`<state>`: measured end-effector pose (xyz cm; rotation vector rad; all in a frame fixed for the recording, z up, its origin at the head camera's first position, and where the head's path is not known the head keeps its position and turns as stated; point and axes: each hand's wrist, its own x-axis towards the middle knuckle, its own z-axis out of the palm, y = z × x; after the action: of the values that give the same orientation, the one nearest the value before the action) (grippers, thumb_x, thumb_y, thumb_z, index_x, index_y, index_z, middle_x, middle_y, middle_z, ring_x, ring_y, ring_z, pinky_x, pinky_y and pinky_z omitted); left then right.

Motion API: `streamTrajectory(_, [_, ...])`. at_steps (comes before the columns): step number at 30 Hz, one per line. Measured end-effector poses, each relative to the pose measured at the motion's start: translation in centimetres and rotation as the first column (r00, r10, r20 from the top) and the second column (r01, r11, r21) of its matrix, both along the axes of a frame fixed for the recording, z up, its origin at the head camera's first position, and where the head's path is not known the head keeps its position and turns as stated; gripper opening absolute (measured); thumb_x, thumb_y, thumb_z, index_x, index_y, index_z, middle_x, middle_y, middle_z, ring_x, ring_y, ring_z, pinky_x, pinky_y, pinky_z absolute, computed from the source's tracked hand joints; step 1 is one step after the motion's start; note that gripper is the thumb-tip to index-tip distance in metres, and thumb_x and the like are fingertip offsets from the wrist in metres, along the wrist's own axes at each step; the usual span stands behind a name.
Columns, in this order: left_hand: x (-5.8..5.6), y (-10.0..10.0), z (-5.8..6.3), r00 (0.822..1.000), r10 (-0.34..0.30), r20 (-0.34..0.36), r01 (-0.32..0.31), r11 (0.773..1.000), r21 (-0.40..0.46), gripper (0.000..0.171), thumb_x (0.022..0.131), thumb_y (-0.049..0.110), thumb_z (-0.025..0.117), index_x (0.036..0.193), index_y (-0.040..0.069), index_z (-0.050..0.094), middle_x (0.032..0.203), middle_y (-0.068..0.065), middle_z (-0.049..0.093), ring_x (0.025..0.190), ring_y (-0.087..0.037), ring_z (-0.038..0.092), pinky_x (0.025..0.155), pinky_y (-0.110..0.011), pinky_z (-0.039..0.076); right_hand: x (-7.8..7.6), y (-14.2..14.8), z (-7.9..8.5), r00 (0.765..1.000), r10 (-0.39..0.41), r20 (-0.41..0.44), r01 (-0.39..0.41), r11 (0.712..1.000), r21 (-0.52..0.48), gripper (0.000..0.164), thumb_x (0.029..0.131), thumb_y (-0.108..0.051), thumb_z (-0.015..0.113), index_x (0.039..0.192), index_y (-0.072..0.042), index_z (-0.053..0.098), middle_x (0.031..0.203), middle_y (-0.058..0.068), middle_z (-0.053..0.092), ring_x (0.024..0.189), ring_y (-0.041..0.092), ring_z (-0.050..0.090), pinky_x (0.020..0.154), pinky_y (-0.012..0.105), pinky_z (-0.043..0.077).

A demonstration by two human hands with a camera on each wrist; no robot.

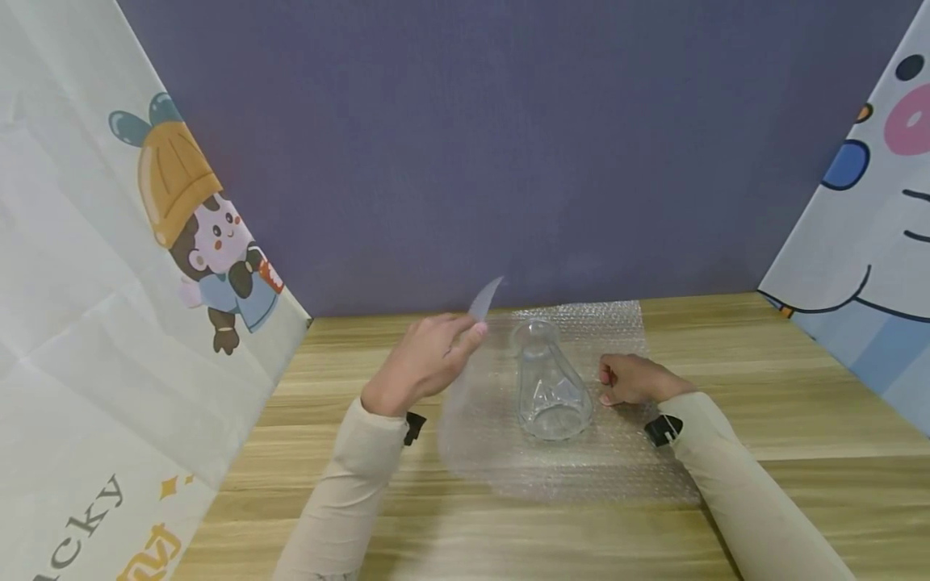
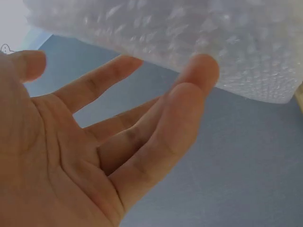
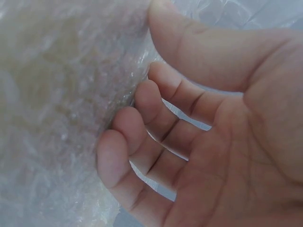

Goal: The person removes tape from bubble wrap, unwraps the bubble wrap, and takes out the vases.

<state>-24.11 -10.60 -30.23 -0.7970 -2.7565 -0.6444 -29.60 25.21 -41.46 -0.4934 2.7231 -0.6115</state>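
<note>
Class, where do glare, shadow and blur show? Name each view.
Head: glints on the flask and the wrap, a soft shadow on the table beside the left sleeve; left wrist: white glints across the wrap; right wrist: most of the wrap smeared, out of focus.

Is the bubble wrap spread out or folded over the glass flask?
Spread out: the bubble wrap extends beneath the uncovered glass flask in the head view, with one side raised at the left hand.
</note>
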Motion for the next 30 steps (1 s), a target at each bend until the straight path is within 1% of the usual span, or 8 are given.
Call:
streamTrajectory(2, [-0.2,-0.1,-0.1,1.000,0.004,0.012,-0.004,1.000,-0.004,0.048,0.108,0.045,0.039,0.136,0.016,0.065,0.133,-0.005,0.070,0.124,-0.026,0.065,0.109,-0.046,0.051,0.0,0.0,0.0,1.000,0.002,-0.003,-0.002,1.000,-0.003,0.027,0.091,-0.017,0.078,0.099,-0.007,0.054,0.081,0.002,0.051,0.070,0.017,0.047,0.064,0.030,0.038])
streamTrajectory(4, [-0.4,-0.2,-0.3,1.000,0.014,0.027,-0.013,1.000,-0.023,0.042,0.107,0.041,0.044,0.136,0.018,0.064,0.117,-0.006,0.074,0.106,-0.021,0.069,0.100,-0.042,0.054,0.0,0.0,-0.1,1.000,0.003,-0.005,-0.003,1.000,-0.006,0.027,0.091,-0.017,0.078,0.098,-0.007,0.054,0.081,0.001,0.051,0.070,0.016,0.047,0.064,0.030,0.038])
streamTrajectory(6, [-0.6,-0.4,-0.5,0.998,0.022,0.060,-0.020,0.999,-0.031,0.039,0.105,0.037,0.050,0.137,0.019,0.062,0.103,-0.007,0.073,0.083,-0.018,0.065,0.087,-0.041,0.056,-0.1,0.0,-0.2,1.000,0.009,-0.010,-0.009,1.000,-0.009,0.027,0.090,-0.017,0.078,0.098,-0.007,0.054,0.080,0.001,0.051,0.070,0.016,0.047,0.063,0.030,0.038])
streamTrajectory(8, [-0.8,-0.6,-0.8,0.996,0.030,0.090,-0.027,0.999,-0.035,0.041,0.102,0.035,0.055,0.140,0.019,0.059,0.103,-0.008,0.073,0.078,-0.016,0.063,0.081,-0.038,0.056,-0.1,0.1,-0.2,1.000,0.010,-0.010,-0.010,1.000,-0.012,0.027,0.090,-0.017,0.078,0.098,-0.007,0.054,0.080,0.001,0.051,0.070,0.016,0.047,0.063,0.030,0.038])
streamTrajectory(11, [-1.1,-0.9,-1.1,0.989,0.033,0.144,-0.030,0.999,-0.019,0.045,0.099,0.034,0.062,0.142,0.018,0.058,0.120,-0.012,0.073,0.094,-0.021,0.072,0.084,-0.040,0.058,-0.2,0.2,-0.1,1.000,0.014,-0.012,-0.014,1.000,-0.017,0.026,0.090,-0.017,0.078,0.097,-0.007,0.054,0.080,0.001,0.050,0.069,0.016,0.046,0.063,0.030,0.038])
streamTrajectory(14, [-1.4,-1.1,-1.3,0.981,0.034,0.189,-0.032,0.999,-0.016,0.050,0.096,0.033,0.068,0.142,0.017,0.057,0.131,-0.015,0.070,0.117,-0.030,0.069,0.094,-0.043,0.058,-0.3,0.3,-0.1,0.999,0.023,-0.022,-0.024,1.000,-0.017,0.026,0.090,-0.017,0.077,0.097,-0.007,0.054,0.079,0.001,0.050,0.069,0.015,0.046,0.063,0.029,0.038])
streamTrajectory(19, [-1.8,-1.5,-1.8,0.968,0.043,0.249,-0.031,0.998,-0.054,0.055,0.093,0.029,0.070,0.144,0.016,0.055,0.128,-0.016,0.070,0.116,-0.031,0.068,0.095,-0.044,0.058,-0.2,0.4,-0.1,0.999,0.031,-0.029,-0.032,0.999,-0.028,0.026,0.090,-0.017,0.078,0.096,-0.007,0.055,0.078,0.000,0.050,0.068,0.014,0.046,0.062,0.027,0.038])
streamTrajectory(30, [-2.2,-2.1,-2.1,0.961,0.011,0.276,0.008,0.998,-0.067,0.048,0.094,0.020,0.066,0.141,0.016,0.057,0.127,-0.015,0.070,0.115,-0.029,0.068,0.093,-0.043,0.058,0.0,0.0,0.1,1.000,0.015,-0.027,-0.015,1.000,-0.011,0.027,0.090,-0.017,0.078,0.097,-0.007,0.054,0.081,0.001,0.051,0.070,0.016,0.047,0.064,0.029,0.038])
